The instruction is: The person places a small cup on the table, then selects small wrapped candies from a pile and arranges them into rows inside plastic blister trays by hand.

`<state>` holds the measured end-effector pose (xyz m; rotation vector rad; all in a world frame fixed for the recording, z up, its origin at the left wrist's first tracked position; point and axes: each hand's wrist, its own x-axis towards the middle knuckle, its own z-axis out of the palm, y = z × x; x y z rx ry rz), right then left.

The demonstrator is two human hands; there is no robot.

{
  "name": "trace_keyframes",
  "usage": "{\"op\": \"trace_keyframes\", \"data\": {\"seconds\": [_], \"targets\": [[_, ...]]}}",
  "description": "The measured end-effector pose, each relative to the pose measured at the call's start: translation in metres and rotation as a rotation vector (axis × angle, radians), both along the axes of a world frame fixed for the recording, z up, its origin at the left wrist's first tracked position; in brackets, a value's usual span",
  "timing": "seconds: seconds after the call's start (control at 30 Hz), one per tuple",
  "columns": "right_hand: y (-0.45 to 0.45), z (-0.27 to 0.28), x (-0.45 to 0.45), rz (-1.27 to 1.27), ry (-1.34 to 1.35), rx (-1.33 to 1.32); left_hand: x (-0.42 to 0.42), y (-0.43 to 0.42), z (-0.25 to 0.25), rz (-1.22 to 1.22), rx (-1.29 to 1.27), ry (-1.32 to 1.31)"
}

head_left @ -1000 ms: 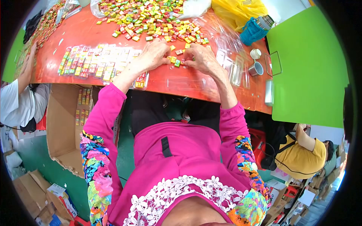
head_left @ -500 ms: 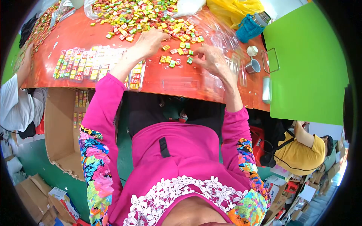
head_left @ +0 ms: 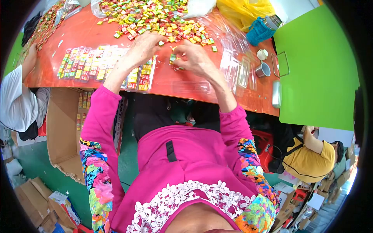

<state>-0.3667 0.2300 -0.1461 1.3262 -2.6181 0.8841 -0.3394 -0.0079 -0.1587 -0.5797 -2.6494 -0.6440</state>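
My left hand [head_left: 144, 48] is at the near edge of a heap of small red, yellow and green boxes [head_left: 155, 17]. Its fingers are pinched together, with one little box [head_left: 161, 43] at the fingertips. My right hand [head_left: 195, 58] is just to the right, its fingers curled over a few small boxes [head_left: 173, 58] on the red table [head_left: 163, 79]; part of this group is hidden under the fingers. Left of these, beneath my left forearm, clear plastic trays [head_left: 87, 68] hold rows of the same boxes.
Clear plastic covers [head_left: 243, 72] lie on the right, near a grey cup [head_left: 263, 70], a white jar [head_left: 262, 54] and a bottle in a blue sleeve [head_left: 259, 32]. A green board [head_left: 318, 70] borders the table. A cardboard box [head_left: 64, 132] stands below. Other people sit at both sides.
My right hand has moved left, close to my left hand, and its fingers have closed in. The loose boxes between my hands are now bunched together under it.
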Motion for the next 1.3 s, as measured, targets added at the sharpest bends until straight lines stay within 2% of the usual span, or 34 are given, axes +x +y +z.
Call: {"op": "trace_keyframes", "data": {"seconds": [0.1, 0.13, 0.27, 0.37, 0.4, 0.63, 0.73, 0.97, 1.3], "targets": [[-0.016, -0.014, 0.000, 0.028, 0.050, 0.076, 0.007, 0.002, 0.004, -0.018, 0.026, -0.046], [-0.016, -0.011, 0.002, 0.001, -0.025, 0.071, 0.008, 0.004, 0.006, 0.004, -0.018, -0.045], [0.017, 0.005, 0.000, -0.072, -0.096, 0.044, 0.017, 0.008, 0.009, -0.150, 0.013, -0.128], [0.047, 0.006, 0.001, -0.152, -0.006, 0.096, 0.017, 0.018, 0.016, -0.132, -0.134, -0.167], [0.053, 0.006, 0.002, -0.152, -0.068, 0.156, 0.015, 0.022, 0.015, -0.143, -0.135, -0.183], [0.055, -0.006, 0.006, -0.134, -0.192, 0.065, 0.013, 0.055, 0.013, -0.219, -0.118, -0.216], [0.049, -0.008, -0.012, -0.151, -0.036, 0.041, 0.009, 0.062, 0.007, -0.217, -0.137, -0.215], [0.036, -0.008, -0.038, -0.059, 0.112, 0.214, 0.005, 0.065, -0.004, -0.180, -0.092, -0.190], [0.057, 0.000, -0.005, -0.104, -0.080, 0.231, 0.006, 0.067, -0.011, -0.176, 0.005, -0.161]]}}
